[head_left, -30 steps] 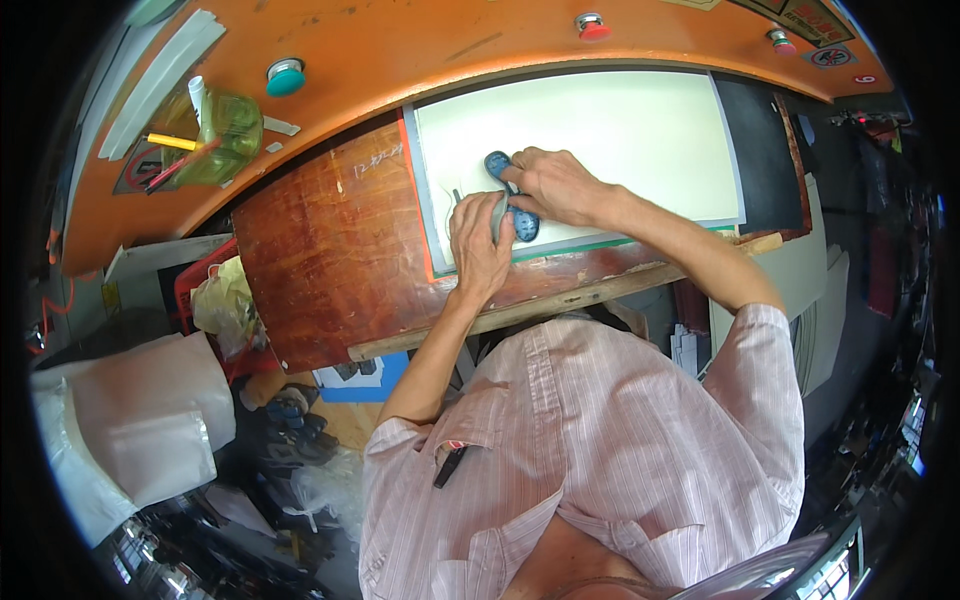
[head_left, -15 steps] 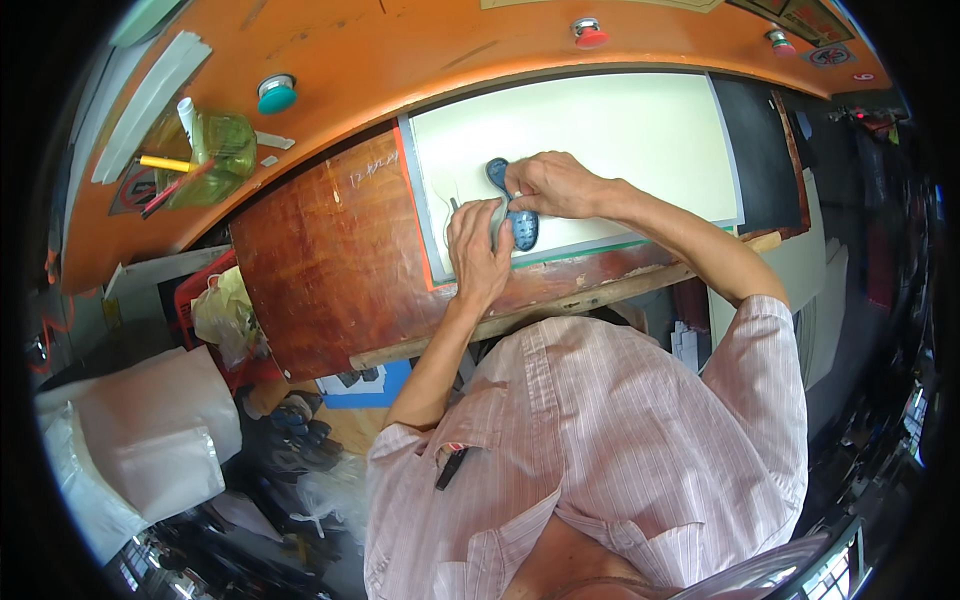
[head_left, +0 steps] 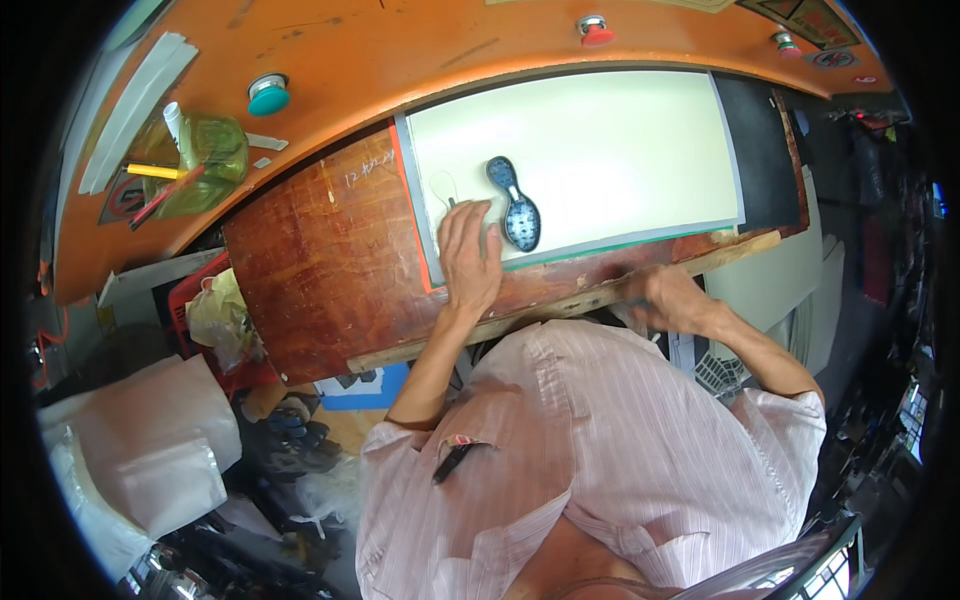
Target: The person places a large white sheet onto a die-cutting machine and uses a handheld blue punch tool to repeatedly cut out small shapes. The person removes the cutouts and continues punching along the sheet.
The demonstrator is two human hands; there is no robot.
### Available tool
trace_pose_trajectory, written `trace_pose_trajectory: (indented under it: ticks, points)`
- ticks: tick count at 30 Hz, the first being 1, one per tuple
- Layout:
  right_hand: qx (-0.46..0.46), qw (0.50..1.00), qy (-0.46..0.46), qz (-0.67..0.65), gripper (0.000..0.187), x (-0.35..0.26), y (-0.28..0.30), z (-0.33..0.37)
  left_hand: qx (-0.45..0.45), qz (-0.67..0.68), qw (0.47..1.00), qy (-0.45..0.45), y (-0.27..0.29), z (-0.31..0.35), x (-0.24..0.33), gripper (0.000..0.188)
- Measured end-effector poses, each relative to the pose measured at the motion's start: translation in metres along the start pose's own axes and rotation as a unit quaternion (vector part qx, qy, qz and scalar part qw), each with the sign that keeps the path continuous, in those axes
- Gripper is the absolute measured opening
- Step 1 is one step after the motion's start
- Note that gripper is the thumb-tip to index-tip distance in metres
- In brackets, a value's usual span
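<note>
My left hand lies palm down at the left of a pale cutting board, fingers stretched out. Just right of its fingertips is a blue, speckled, shoe-sole-shaped piece with a narrow waist crossed by a light band; the hand does not touch it. A thin sole-shaped outline shows beyond my left fingers, its near end hidden by them. My right hand is over the front edge, curled and blurred by motion. Something pale shows below its fingers, too smeared to name.
An orange machine beam with green and red push buttons spans the far side. A yellow-green holder with pens hangs at its left. A wooden strip edges the brown board. Pale sheets lie at lower left.
My right hand has left the sole-shaped piece and moved right and toward me, past the board's front edge. My left hand has shifted slightly left, off the piece, which is now uncovered.
</note>
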State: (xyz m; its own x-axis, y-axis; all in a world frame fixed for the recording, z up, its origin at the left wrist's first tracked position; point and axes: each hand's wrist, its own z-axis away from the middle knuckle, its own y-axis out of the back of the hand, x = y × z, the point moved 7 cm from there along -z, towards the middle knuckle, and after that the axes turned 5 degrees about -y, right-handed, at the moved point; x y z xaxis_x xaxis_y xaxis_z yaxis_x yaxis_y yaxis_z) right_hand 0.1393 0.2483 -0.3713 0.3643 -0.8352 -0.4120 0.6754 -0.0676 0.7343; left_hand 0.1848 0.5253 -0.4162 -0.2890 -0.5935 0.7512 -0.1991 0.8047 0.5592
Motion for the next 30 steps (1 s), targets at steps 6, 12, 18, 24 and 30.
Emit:
trace_pose_trajectory:
  ticks: [6, 12, 18, 24, 30]
  points:
    - [0.364, 0.924, 0.073, -0.091, 0.076, -0.061, 0.03, -0.083, 0.011, -0.098, 0.994, -0.041, 0.036, -0.002, -0.019, 0.032]
    - [0.38, 0.907, 0.038, -0.176, 0.077, -0.076, 0.012, -0.127, 0.036, -0.08, 0.996, -0.005, 0.051, 0.031, -0.02, 0.03]
    - [0.412, 0.896, 0.075, -0.149, 0.075, -0.093, 0.012, -0.14, 0.045, -0.049, 0.998, -0.007, 0.055, 0.095, -0.004, 0.024]
    - [0.43, 0.894, 0.069, -0.105, 0.076, -0.098, 0.009, -0.147, 0.044, -0.012, 0.999, 0.016, 0.043, 0.13, -0.008, 0.016]
    - [0.433, 0.893, 0.059, -0.105, 0.077, -0.099, 0.021, -0.154, 0.083, -0.102, 0.991, 0.002, 0.036, 0.116, -0.016, 0.019]
